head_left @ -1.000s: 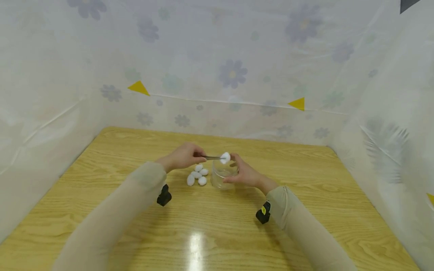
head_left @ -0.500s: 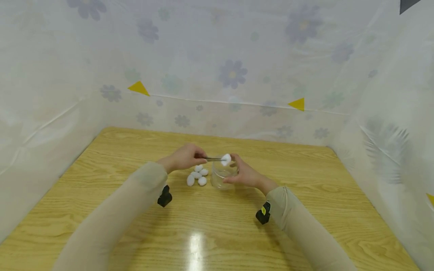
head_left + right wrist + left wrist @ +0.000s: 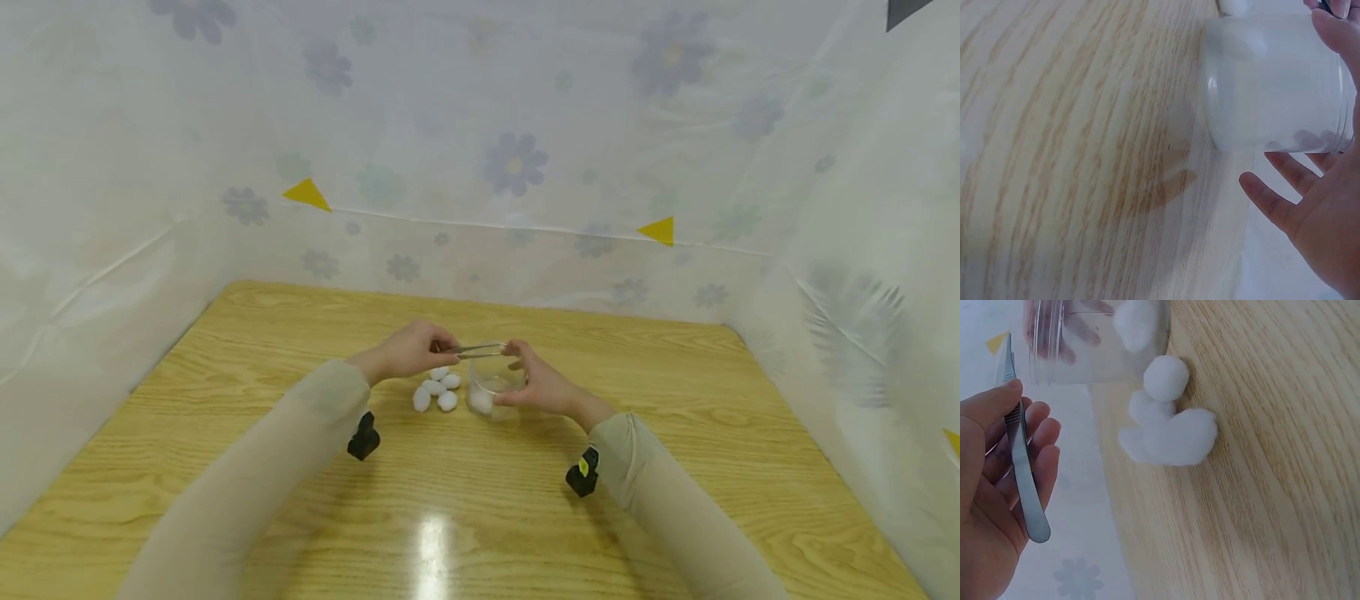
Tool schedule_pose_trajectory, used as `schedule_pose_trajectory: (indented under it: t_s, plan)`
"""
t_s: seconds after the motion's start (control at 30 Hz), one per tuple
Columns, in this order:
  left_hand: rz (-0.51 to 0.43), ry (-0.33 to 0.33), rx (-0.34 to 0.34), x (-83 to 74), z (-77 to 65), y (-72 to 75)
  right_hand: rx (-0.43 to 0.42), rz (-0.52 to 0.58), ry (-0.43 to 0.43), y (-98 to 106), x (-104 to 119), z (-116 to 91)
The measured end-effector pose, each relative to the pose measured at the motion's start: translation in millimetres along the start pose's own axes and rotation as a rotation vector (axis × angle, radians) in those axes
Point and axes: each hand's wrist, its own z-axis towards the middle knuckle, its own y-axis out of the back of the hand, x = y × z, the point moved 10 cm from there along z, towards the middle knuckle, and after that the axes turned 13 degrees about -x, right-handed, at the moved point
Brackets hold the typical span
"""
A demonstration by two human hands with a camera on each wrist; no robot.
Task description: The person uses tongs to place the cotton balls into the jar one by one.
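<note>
My left hand (image 3: 412, 348) pinches a pair of metal tweezers (image 3: 1026, 481) between thumb and fingers. The tips of the tweezers are spread over the mouth of a clear jar (image 3: 1266, 87), with nothing between them. Inside the jar, low against its left side, lies a white cotton ball (image 3: 481, 401). My right hand (image 3: 551, 385) holds the jar near its rim, thumb on the near side and fingers round the far side. Left of the jar, several loose cotton balls (image 3: 1182, 439) lie clustered on the table below my left hand.
The wood-grain table (image 3: 465, 508) extends around the jar on all sides. A pale flowered sheet (image 3: 450, 125) hangs behind it and along both sides. Each wrist carries a small black camera (image 3: 363, 436).
The cotton ball has left the tweezers and dropped into the jar. The tweezers' tips have spread apart. My right hand and the jar have stayed in place.
</note>
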Motion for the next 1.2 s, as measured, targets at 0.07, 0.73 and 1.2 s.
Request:
schedule_pose_trajectory:
  t_s: [0.07, 0.73, 1.2]
  plan:
    - [-0.006, 0.014, -0.005, 2.0, -0.7, 1.2, -0.002, 0.0, 0.0, 0, 0, 0]
    - [-0.032, 0.138, -0.041, 36.7, -20.3, 16.2, 0.018, 0.012, -0.001, 8, 38, -17]
    - [0.021, 0.17, -0.043, 62.5, -33.0, 21.5, 0.023, 0.022, -0.004, 5, 29, -12]
